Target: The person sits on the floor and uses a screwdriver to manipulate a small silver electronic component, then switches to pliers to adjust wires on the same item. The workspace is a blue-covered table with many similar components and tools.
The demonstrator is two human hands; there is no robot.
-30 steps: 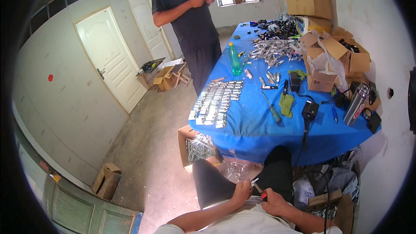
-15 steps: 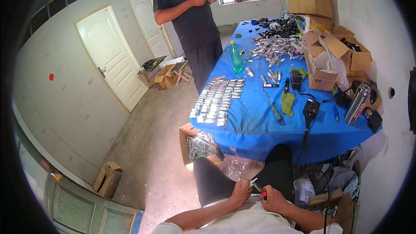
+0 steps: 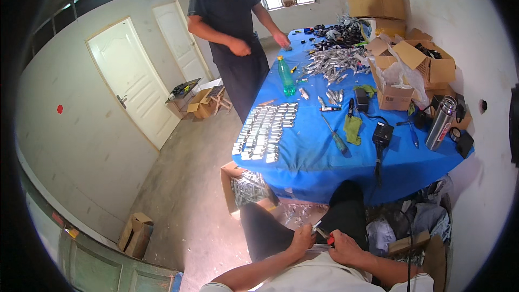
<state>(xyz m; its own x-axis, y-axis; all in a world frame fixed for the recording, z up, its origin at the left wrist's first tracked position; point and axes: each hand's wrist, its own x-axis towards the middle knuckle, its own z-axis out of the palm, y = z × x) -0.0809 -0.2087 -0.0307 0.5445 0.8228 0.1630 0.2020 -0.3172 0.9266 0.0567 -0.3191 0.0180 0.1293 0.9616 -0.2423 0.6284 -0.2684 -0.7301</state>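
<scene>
Above my lap, my left hand [image 3: 303, 242] is closed on a small whitish metal piece [image 3: 317, 224], whose tip sticks up past the fingers. My right hand [image 3: 346, 250] grips a tool with red handles [image 3: 331, 240], which looks like pliers. Its dark jaws [image 3: 323, 232] come close to the piece in my left hand; whether they touch it I cannot make out. Ahead, rows of small silver metal parts [image 3: 265, 132] lie on the blue-covered table [image 3: 311, 157].
A screwdriver [image 3: 335, 136], black power adapter [image 3: 382, 134], steel flask [image 3: 440, 123] and green bottle [image 3: 285, 78] are on the table, with heaped silver parts [image 3: 335, 64] farther back. A carton of metal pieces [image 3: 230, 176] sits below left. Another person [image 3: 230, 27] stands at the far left side.
The other person's hands have come apart, and one now reaches down to the table. The view has shifted slightly. My hands stay nearly in place with the piece and the pliers.
</scene>
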